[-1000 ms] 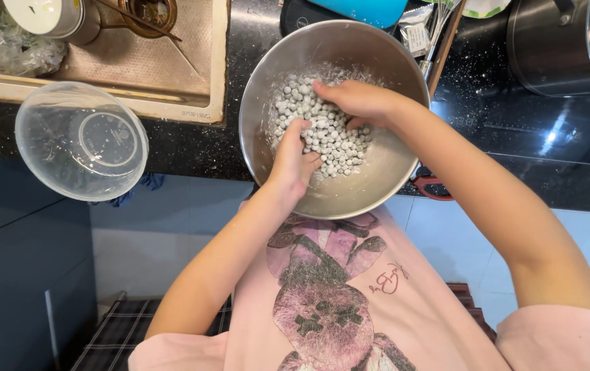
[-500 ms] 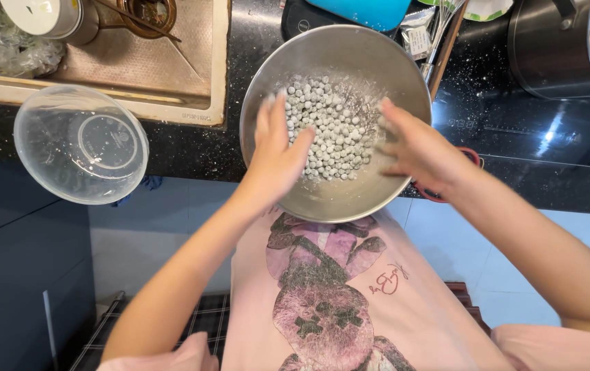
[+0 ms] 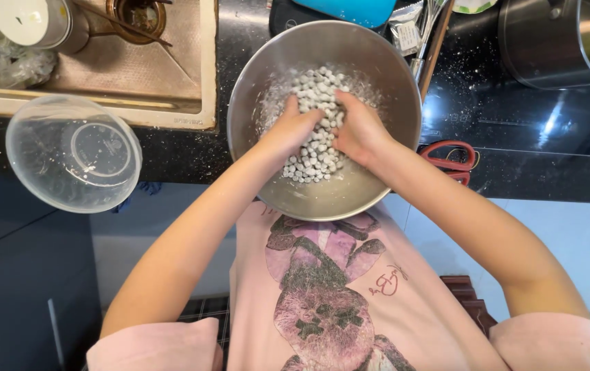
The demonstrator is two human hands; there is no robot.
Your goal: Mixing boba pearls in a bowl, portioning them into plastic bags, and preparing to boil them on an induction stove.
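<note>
A steel mixing bowl stands at the near edge of a black counter. It holds a heap of small floury white-grey balls. Both my hands are inside it, side by side. My left hand presses into the heap from the left, fingers curled among the balls. My right hand digs in from the right, fingers bent down into the same heap. Flour dusts the bowl's inner wall.
A clear plastic bowl sits at the counter edge to the left. Behind it is a sink with a tin and a cup. Red-handled scissors lie right of the steel bowl. A large steel pot stands at the far right.
My hands were spread at the bowl's two sides half a second ago; now they have come together in the middle, gathering the balls into a heap between them.
</note>
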